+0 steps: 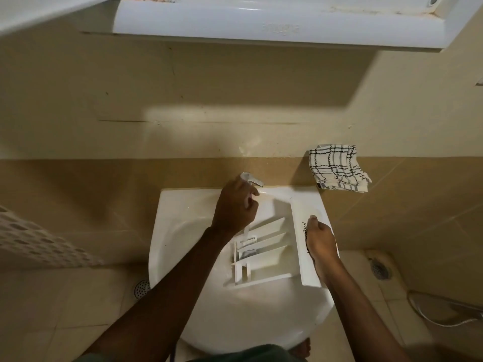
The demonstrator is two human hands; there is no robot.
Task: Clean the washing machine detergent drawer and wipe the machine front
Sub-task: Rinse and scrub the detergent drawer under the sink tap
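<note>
We note the detergent drawer (pixel 264 254) lying in the white sink (pixel 183 231), compartments up. Left hand (pixel 235 207) curls around the tap (pixel 252 180). Right hand (pixel 321 241) grips the drawer's front panel. Checked cloth (pixel 337 167) lies behind the sink, to the right.

The person's left forearm (pixel 156 296) and right forearm (pixel 363 304) are bare, as are the left hand (pixel 235 205) and right hand (pixel 322 241). A dull grey-green garment (pixel 248 356) shows at the bottom edge, with what look like bare toes (pixel 303 348) beside it.

Beige tiled wall (pixel 235 100) and floor (pixel 65 322) (dim light).
</note>
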